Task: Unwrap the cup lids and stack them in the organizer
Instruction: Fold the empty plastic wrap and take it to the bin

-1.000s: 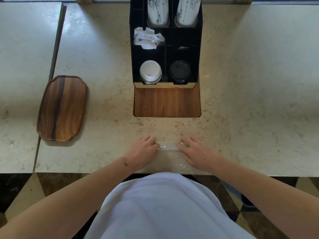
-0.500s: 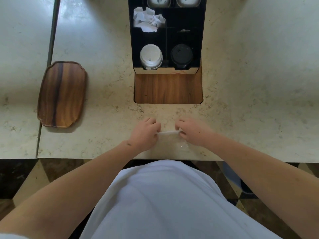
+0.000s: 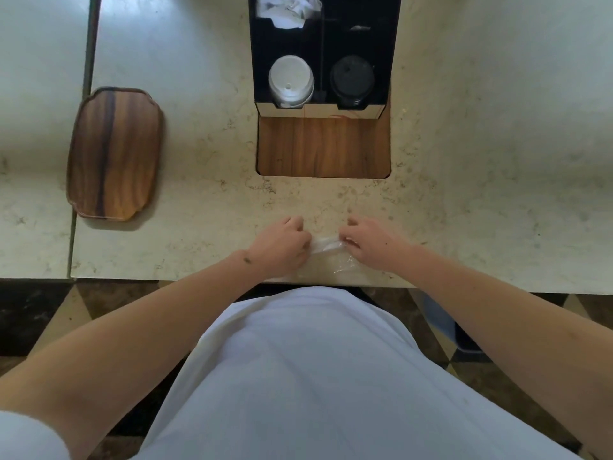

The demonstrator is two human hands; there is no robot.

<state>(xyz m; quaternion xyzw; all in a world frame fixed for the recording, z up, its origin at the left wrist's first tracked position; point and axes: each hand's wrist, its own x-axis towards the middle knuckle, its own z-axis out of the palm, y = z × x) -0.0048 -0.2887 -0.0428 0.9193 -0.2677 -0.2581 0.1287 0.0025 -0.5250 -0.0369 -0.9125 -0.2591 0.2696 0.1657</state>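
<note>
Near the lower middle of the frame, the left hand [image 3: 282, 242] and the right hand [image 3: 371, 242] sit close together on the pale stone counter [image 3: 199, 167], each with fingers curled and pinching one end of a clear plastic wrapper [image 3: 326, 244]. The wrapper is stretched into a thin, crinkled band between the two hands, and more of its film lies loose on the counter just below the right hand, close to the counter's near edge. Whether any lids are left inside the film cannot be told.

At the top centre stands the black organizer [image 3: 253, 61], divided into compartments. Its front left compartment holds a stack of white cup lids [image 3: 291, 79], and its front right compartment holds a stack of black cup lids [image 3: 352, 78]. In the compartment behind the white stack lies crumpled white paper [image 3: 285, 9], partly cut off by the top of the frame. The organizer sits at the far end of a rectangular wooden inset [image 3: 323, 144] let into the counter, whose bare part lies between the organizer and the hands.

At the left of the frame, well apart from the hands, a wooden tray [image 3: 114, 154] rests on the counter beside a seam between two counter slabs. The person's white shirt [image 3: 298, 376] fills the bottom centre, and both bare forearms reach up from the lower corners.
</note>
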